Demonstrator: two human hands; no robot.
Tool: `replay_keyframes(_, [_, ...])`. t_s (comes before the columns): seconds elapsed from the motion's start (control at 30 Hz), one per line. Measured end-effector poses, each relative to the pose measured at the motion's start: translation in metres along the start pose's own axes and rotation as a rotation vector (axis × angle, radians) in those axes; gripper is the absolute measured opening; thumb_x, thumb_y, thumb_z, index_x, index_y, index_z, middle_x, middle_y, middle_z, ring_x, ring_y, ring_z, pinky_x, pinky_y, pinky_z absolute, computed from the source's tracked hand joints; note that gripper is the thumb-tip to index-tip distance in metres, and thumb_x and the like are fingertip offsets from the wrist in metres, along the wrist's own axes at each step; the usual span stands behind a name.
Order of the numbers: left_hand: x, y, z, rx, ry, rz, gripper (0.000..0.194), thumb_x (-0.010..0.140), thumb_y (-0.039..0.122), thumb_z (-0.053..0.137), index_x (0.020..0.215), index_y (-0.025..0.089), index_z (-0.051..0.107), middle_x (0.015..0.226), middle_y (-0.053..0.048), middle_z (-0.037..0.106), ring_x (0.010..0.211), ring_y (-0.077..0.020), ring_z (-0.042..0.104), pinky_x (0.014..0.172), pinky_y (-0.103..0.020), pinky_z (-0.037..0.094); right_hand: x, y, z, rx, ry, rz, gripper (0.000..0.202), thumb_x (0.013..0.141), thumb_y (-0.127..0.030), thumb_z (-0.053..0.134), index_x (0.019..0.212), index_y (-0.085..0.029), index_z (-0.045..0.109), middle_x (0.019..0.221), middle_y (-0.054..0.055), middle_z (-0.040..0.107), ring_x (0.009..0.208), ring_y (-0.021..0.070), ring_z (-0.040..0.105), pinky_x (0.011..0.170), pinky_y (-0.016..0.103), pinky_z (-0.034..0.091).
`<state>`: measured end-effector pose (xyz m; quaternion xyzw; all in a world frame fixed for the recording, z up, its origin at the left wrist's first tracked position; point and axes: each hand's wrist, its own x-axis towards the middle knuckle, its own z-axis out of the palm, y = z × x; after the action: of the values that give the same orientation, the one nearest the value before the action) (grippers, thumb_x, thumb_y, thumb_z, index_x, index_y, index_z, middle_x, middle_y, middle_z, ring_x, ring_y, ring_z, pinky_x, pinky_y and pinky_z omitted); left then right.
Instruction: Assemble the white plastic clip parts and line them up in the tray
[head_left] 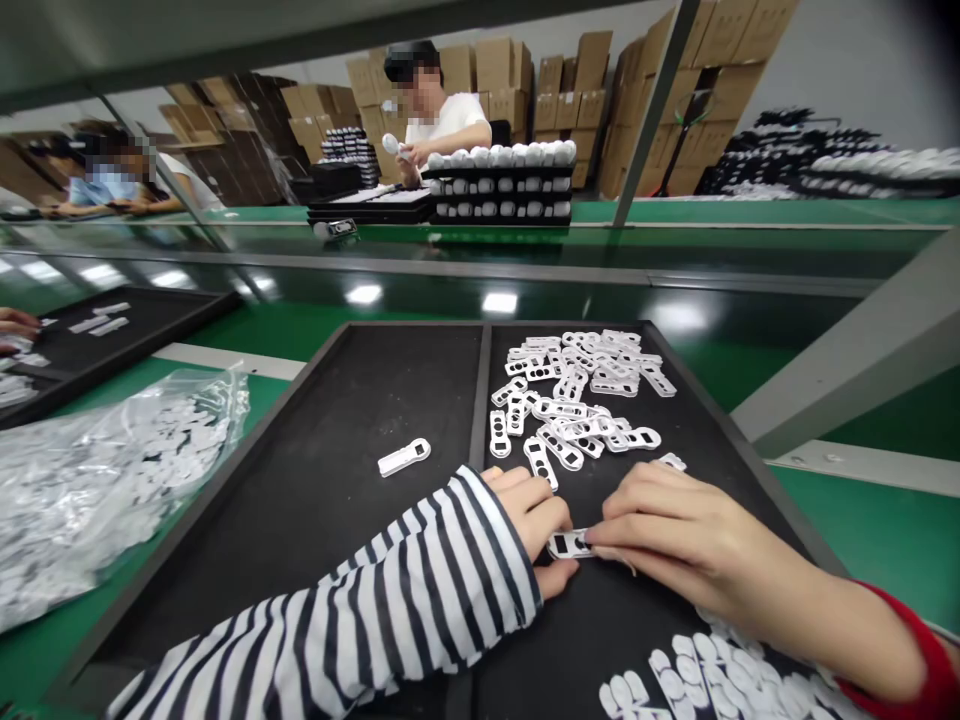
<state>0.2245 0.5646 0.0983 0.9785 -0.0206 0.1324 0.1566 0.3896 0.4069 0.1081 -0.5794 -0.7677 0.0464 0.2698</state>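
Observation:
My left hand (pixel 529 510), in a black-and-white striped sleeve, grips one end of a small white plastic part (pixel 568 544) with dark openings, low over the black tray (pixel 481 400). At the part's other end, the fingers of my right hand (pixel 675 530) are pinched together and cover that end. A thin pale edge shows under the right fingertips; what it belongs to is unclear. Similar white parts (pixel 577 425) lie in a loose pile beyond my hands. One single white part (pixel 405 456) rests in the left compartment.
White round-ended flat pieces (pixel 697 670) lie at the near right. A clear plastic bag (pixel 127 480) of small white pieces sits left of the tray. A slanted metal post (pixel 847 350) rises at right. Across the bench a person (pixel 454 115) works behind stacked trays (pixel 499 185).

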Motion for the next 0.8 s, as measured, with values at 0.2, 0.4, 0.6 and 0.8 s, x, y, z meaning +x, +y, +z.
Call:
replay_keyframes(0.2, [-0.0009,-0.0036,0.0044,-0.053,0.017,-0.013,0.016,0.081,0.034,0.066,0.088,0.020,0.062,0.082,0.001,0.063,0.074,-0.0157,0.054,0.067,-0.029,0.038,-0.0036,-0.0005,0.0007,-0.099,0.035,-0.127,0.019,0.091,-0.009,0.057,0.109,-0.014,0.062,0.094,0.007,0.071,0.082,0.0191,0.058,0.071,0.035,0.043])
replay_keyframes(0.4, [-0.0014,-0.0055,0.0078,-0.072,0.028,-0.033,0.019,0.078,0.034,0.069,0.088,0.020,0.061,0.081,0.001,0.062,0.074,-0.0156,0.055,0.066,-0.029,0.037,-0.0040,0.0029,-0.0029,-0.109,0.001,-0.108,0.016,0.093,-0.011,0.054,0.105,-0.015,0.064,0.089,0.006,0.070,0.079,0.0184,0.058,0.071,0.035,0.043])
replay_keyframes(0.6, [-0.0015,-0.0041,0.0058,-0.082,-0.001,-0.054,0.018,0.079,0.035,0.069,0.088,0.021,0.061,0.080,0.002,0.063,0.073,-0.0152,0.055,0.066,-0.029,0.036,-0.0058,0.0057,-0.0003,-0.133,0.010,-0.095,0.016,0.096,-0.017,0.051,0.101,-0.018,0.066,0.088,0.004,0.069,0.080,0.0181,0.058,0.072,0.034,0.043])
replay_keyframes(0.8, [-0.0014,-0.0046,0.0039,-0.071,-0.023,-0.031,0.025,0.081,0.035,0.069,0.102,0.024,0.061,0.087,0.003,0.063,0.076,-0.0141,0.055,0.068,-0.029,0.035,-0.0030,-0.0010,0.0005,-0.245,-0.026,-0.114,0.018,0.094,-0.015,0.049,0.095,-0.016,0.067,0.085,0.005,0.067,0.078,0.0189,0.057,0.073,0.037,0.038])
